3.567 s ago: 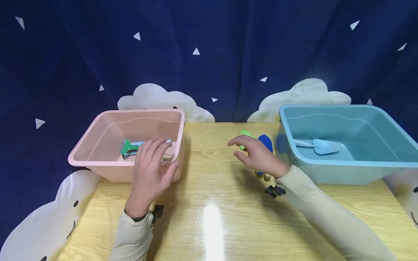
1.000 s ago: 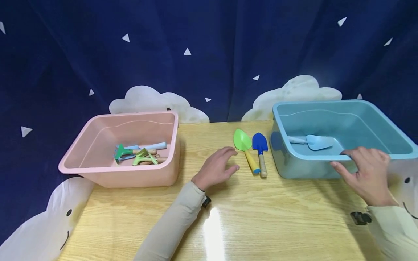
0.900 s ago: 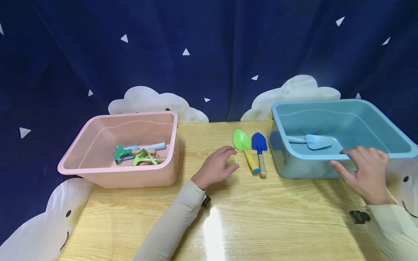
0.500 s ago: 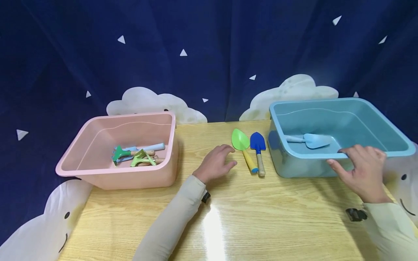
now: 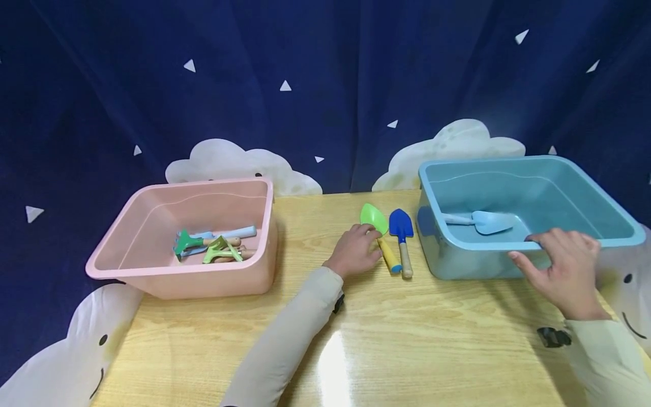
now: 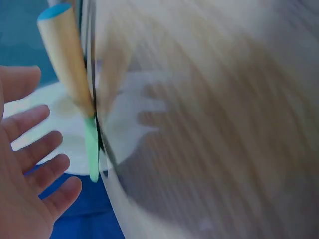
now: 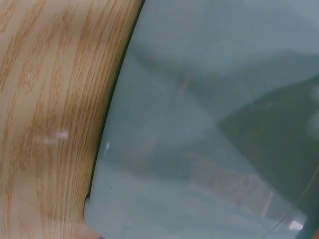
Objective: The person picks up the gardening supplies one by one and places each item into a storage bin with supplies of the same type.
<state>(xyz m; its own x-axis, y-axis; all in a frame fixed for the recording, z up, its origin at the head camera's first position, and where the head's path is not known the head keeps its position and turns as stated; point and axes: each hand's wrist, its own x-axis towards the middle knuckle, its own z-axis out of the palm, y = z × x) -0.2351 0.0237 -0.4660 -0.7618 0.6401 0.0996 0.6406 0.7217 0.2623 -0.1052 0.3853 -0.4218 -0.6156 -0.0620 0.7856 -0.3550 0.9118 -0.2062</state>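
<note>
Now the left hand (image 5: 357, 250) is over the wooden table (image 5: 407, 350), next to the green trowel (image 5: 373, 216), with its fingertips by the spot where the green blade meets the yellow handle (image 5: 389, 258). The left wrist view shows those fingers spread apart; I cannot tell if they touch the trowel. That trowel lies near the far edge of the table, its blade toward that edge and its handle pointing back toward the near edge. Just to its right lies a dark blue trowel (image 5: 400, 223), turned much the same way. The right hand (image 5: 567, 274) grips the near rim of the blue bin (image 5: 473, 263), fingers over the top and thumb outside. This bin sits by the far right corner of the table, and a pale blue trowel (image 5: 493, 222) lies inside. By the far left corner is a pink bin (image 5: 178, 282). It holds a green rake (image 5: 187, 242), a light green garden tool (image 5: 216, 254) and more tools in a small pile. Behind hangs a dark blue curtain (image 5: 285, 45) with white triangles and clouds.
</note>
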